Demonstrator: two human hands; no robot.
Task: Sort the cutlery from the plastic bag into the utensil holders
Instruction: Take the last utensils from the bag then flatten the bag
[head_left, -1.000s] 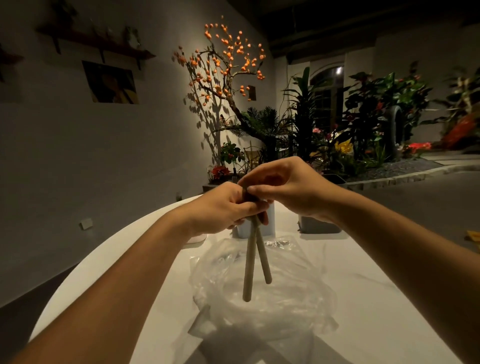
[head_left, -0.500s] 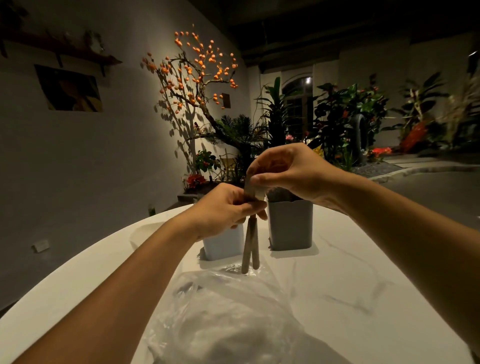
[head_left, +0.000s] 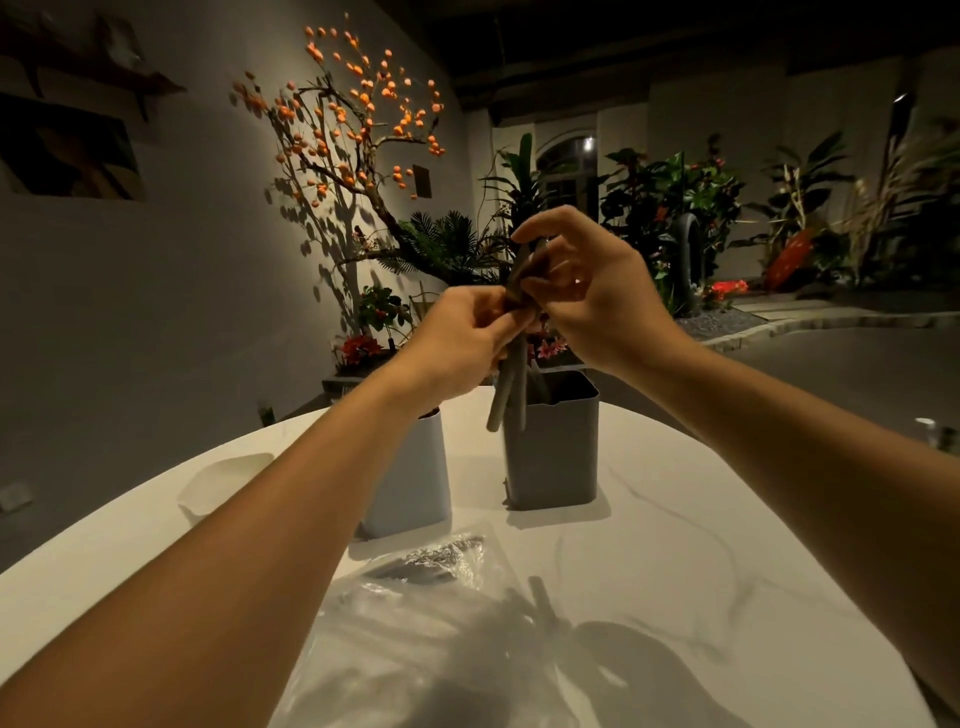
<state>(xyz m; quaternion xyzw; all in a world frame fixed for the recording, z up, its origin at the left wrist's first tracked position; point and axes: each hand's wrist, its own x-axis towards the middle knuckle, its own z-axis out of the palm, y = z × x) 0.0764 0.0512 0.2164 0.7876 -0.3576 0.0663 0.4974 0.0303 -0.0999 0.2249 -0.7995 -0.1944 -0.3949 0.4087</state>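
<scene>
A: Spanning most of the view: table (head_left: 675, 545), round, pale. Lying at its near edge: bag (head_left: 441, 639), clear, crumpled, something dark inside toward its far end, too blurred for naming.

B: Standing past the bag, toward the far edge?

A: Grey holder (head_left: 550, 457), square, slightly right of centre. Just beside it on the left, pale holder (head_left: 415, 483), partly hidden behind the left forearm. Sitting near the left edge, small white bowl (head_left: 223, 478).

B: And holding the cutlery?

A: Both. Left hand (head_left: 457, 343) gripping the handles (head_left: 511, 384) in curled fingers around mid-length. Right hand (head_left: 592, 296) pinching the upper ends between thumb and fingertips. Hanging in the air above the grey holder's near-left corner, lower tips fanning apart, overlapping its front wall in this view. Looking like two or three pieces; impossible counting in this light.

B: Probably separating one piece, or lining the bunch up for dropping in. Risking what?

A: Missing the opening: splayed tips catching the rim, one piece sliding down outside onto the table. Pulling one free with a loose pinch, and letting the others slip out of the left hand. Striking the rim hard, and tipping the tall, narrow holder. Mixing types, too, dropping the whole bunch unsorted.
</scene>
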